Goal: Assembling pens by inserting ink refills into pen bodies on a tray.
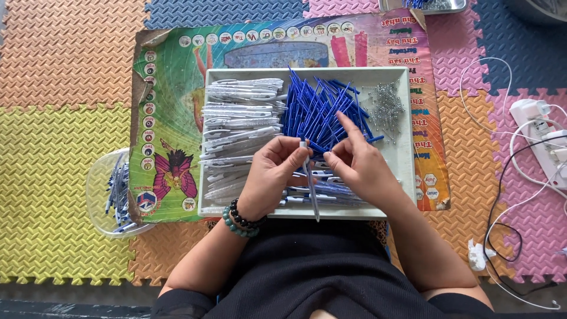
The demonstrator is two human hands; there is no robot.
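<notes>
I see both hands over the white tray (404,159). Left hand (273,171) pinches a white pen barrel (311,186) upright-ish, tip toward me; right hand (359,162) fingers closed at its top end, w/ blue refills (319,109) & springs (384,106) sorted just behind, within reach.

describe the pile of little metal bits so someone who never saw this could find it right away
Start at the white tray on the colourful poster in the middle of the foam floor mats. Look in its far right corner, right of the heap of blue pen parts: the small silvery metal pieces lie there. They are the only shiny grey things in the tray; the rest is blue or white plastic.
</notes>
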